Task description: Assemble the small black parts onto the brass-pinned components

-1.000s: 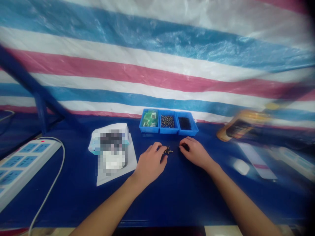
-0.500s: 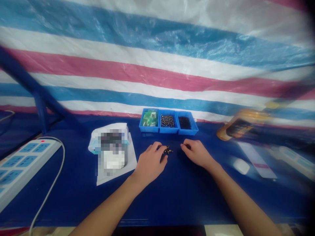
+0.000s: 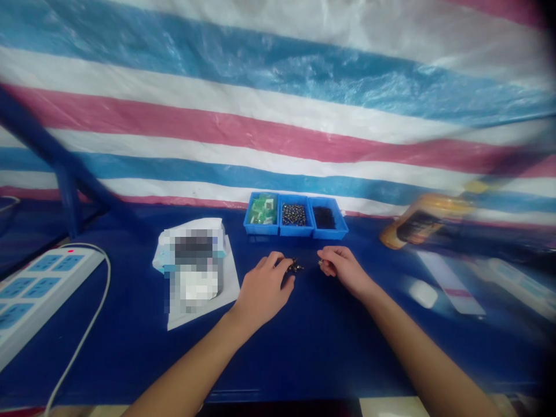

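Observation:
My left hand (image 3: 264, 286) rests on the dark blue tabletop, its fingers closed on a small dark metal assembly (image 3: 296, 266) that sticks out past the fingertips. Facing it, my right hand (image 3: 342, 270) pinches a tiny shiny metal piece (image 3: 320, 262) between thumb and forefinger. The exact kind of either part is too small to tell. A narrow gap separates the two hands. A row of three blue plastic bins stands just beyond them: green parts (image 3: 263, 209), dark metal beads (image 3: 294, 215) and fine black pieces (image 3: 324, 218).
On the left, a white paper (image 3: 226, 289) holds a pixelated package (image 3: 193, 269), and a white power strip (image 3: 43, 284) has a white cable. On the right lie a white mouse (image 3: 422, 293) and a blurred orange bottle (image 3: 419, 227). A striped tarpaulin (image 3: 278, 139) hangs behind.
The right hand's fingers have drawn together, and a small metal piece now shows at their tips. The left hand stays about where it was, and the view has shifted slightly.

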Available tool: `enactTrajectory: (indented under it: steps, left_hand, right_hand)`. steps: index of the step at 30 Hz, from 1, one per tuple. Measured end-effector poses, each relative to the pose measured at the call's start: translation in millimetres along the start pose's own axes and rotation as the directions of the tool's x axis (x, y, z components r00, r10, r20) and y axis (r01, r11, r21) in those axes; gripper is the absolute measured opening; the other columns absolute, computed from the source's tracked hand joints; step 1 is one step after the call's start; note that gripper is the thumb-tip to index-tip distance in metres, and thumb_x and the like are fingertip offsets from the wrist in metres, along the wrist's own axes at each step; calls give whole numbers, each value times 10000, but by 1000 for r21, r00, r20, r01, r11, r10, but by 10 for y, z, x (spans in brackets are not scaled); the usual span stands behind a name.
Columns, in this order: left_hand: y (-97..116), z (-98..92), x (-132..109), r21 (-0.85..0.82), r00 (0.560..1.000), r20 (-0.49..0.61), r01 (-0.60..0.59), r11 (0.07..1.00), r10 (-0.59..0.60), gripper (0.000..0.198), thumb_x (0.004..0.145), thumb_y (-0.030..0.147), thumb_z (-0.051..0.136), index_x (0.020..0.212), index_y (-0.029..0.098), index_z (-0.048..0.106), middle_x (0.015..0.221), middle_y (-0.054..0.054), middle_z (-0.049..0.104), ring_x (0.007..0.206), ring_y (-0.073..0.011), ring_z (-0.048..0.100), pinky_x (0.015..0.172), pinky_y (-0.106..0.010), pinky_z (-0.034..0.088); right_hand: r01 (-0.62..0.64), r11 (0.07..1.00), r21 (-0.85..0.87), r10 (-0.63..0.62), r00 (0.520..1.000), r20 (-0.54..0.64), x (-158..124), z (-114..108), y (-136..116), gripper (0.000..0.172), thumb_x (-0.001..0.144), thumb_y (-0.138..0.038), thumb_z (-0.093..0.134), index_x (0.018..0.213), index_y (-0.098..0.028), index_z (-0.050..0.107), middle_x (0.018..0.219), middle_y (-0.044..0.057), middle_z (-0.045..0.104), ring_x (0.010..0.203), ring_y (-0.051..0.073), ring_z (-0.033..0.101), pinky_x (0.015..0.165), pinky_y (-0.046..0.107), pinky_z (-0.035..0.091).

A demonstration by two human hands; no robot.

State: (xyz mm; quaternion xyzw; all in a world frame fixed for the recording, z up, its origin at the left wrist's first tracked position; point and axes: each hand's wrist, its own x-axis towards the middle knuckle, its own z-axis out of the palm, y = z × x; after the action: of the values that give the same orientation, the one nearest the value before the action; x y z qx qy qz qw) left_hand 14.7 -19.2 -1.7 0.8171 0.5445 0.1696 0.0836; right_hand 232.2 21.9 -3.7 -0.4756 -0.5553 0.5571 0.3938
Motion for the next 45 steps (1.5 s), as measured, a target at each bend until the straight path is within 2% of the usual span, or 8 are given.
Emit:
enactTrajectory:
  steps: [7, 10, 13, 17, 22, 32, 37, 45]
  left_hand:
    - [-6, 15, -6, 6, 1000, -3, -1, 1000, 1, 290, 959, 305, 483, 1225, 266, 592, 1214, -54, 575, 1038, -216, 612, 795, -326, 547]
    - [-3, 16, -9, 8, 1000, -3, -3, 1000, 3, 292, 958, 303, 483, 1229, 266, 588, 1202, -51, 579, 1029, -216, 614, 799, -329, 546]
    - [-4, 18, -8, 10, 1000, -3, -4, 1000, 4, 294, 956, 299, 485, 1231, 264, 584, 1198, -50, 579, 1031, -216, 613, 798, -330, 545]
    - [-12, 21, -5, 6, 1000, -14, 11, 1000, -11, 278, 953, 285, 487, 1212, 263, 582, 1196, -47, 573, 1038, -210, 608, 775, -313, 542]
    - [-26, 28, 0, -1, 1000, -20, 17, 1000, -17, 271, 947, 259, 490, 1204, 262, 573, 1173, -44, 579, 1035, -208, 604, 782, -309, 533]
    - [-30, 28, -3, 10, 1000, 5, -7, 1000, 6, 288, 957, 227, 464, 1223, 265, 568, 1121, -38, 599, 1021, -218, 580, 765, -325, 525]
    - [-36, 28, 0, 27, 1000, 9, -11, 1000, 11, 275, 959, 240, 475, 1214, 266, 574, 1109, -38, 600, 1029, -227, 572, 758, -335, 522]
    - [-57, 41, 5, 34, 1000, 9, -29, 999, 28, 298, 991, 231, 425, 1253, 264, 564, 1077, -42, 604, 1020, -218, 572, 771, -324, 515]
  right_hand:
    - [18, 990, 142, -4, 995, -98, 21, 32, -13, 380, 839, -400, 656, 569, -195, 485, 440, -49, 429, 469, 109, 395, 540, 272, 333]
    - [71, 965, 253, -36, 989, -141, 10, 87, -92, 248, 885, -441, 600, 934, -198, 615, 571, -32, 557, 507, 123, 458, 529, 263, 350]
    - [96, 972, 212, -69, 989, -129, 7, 122, -110, 392, 909, -462, 560, 1233, -244, 528, 706, -19, 626, 510, 120, 469, 509, 256, 355]
    - [148, 960, -236, -169, 983, -73, -12, 126, -19, 300, 915, -427, 553, 1120, -217, 616, 678, -16, 605, 531, 127, 488, 535, 268, 383]
    - [319, 548, -774, -285, 940, 186, -75, 169, 22, 183, 882, -343, 633, 1024, -243, 691, 855, 21, 651, 744, 167, 599, 676, 289, 430]
    - [372, 457, -808, -298, 920, 255, -69, 145, 78, 146, 968, -260, 536, 988, -247, 680, 945, 21, 655, 823, 156, 643, 716, 265, 466]
    - [387, 427, -817, -330, 908, 258, -90, 176, 63, 273, 927, -342, 609, 1185, -257, 639, 1037, 52, 656, 891, 189, 655, 796, 310, 484]
    - [432, 434, -791, -342, 891, 298, -35, 174, 149, 135, 958, -290, 571, 1007, -242, 687, 996, 46, 657, 864, 172, 647, 789, 300, 471]
